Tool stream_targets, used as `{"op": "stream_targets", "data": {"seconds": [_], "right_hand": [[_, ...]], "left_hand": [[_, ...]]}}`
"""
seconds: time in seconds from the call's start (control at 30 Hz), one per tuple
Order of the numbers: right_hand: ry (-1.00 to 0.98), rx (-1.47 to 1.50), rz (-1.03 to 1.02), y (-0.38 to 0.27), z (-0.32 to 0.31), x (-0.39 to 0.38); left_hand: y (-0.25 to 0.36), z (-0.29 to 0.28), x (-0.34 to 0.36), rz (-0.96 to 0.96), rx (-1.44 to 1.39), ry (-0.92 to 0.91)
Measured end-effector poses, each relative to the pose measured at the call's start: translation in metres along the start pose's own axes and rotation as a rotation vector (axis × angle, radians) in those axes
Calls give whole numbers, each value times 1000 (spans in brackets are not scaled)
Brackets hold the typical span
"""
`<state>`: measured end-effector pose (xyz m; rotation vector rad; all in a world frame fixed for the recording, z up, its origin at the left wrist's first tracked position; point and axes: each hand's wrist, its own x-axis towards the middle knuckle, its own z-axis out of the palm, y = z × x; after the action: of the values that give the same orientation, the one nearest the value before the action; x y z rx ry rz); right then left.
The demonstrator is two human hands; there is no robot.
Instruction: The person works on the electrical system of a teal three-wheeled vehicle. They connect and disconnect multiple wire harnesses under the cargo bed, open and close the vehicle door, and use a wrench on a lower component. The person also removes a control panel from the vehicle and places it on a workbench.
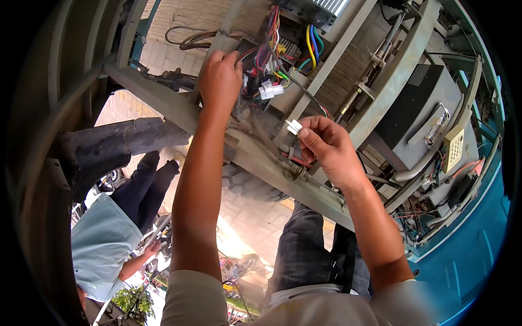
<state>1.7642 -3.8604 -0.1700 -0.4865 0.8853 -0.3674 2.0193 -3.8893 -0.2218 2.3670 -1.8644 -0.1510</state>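
Note:
My right hand (331, 149) pinches a small white wire connector (294, 127) between thumb and fingers, just above the green-grey frame rail. Dark wires with some coloured strands (324, 111) run down toward this hand. My left hand (220, 79) is closed with its fingers curled down beside the wiring; what they grip is hidden behind the hand. Right of it hangs another white connector block (271, 90), below a bundle of thin purple and red wires (270, 46). Thick yellow, blue and green cables (314, 46) drop from a silver finned box (326, 10) above.
Metal frame rails (315, 198) cross between my arms and the paved ground. A dark box with a metal latch (416, 117) sits to the right, near a blue body panel (462, 261). At lower left stands another person in a light blue shirt (103, 244).

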Motion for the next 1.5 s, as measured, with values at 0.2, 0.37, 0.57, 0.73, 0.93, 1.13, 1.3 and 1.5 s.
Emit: {"op": "stream_targets", "data": {"seconds": [0.2, 0.37, 0.57, 0.73, 0.93, 1.13, 1.3, 1.5], "right_hand": [[36, 48, 16, 10, 9, 8], [111, -92, -3, 10, 13, 9], [248, -242, -268, -1, 26, 23], [415, -774, -726, -15, 24, 44], [488, -894, -698, -20, 26, 56], [534, -767, -628, -19, 30, 58], [430, -459, -401, -17, 13, 64], [340, -21, -155, -10, 7, 68]], "left_hand": [[0, -3, 13, -50, 134, -218], [-9, -38, 35, -391, -426, -446], [22, -40, 12, -837, -1938, -836], [58, -30, -4, -842, -1926, -676], [67, -23, -9, -839, -2053, -577], [71, -14, -15, -922, -2039, -494], [83, -6, -18, -964, -2087, -502], [108, 3, -20, -988, -2149, -397]]}}
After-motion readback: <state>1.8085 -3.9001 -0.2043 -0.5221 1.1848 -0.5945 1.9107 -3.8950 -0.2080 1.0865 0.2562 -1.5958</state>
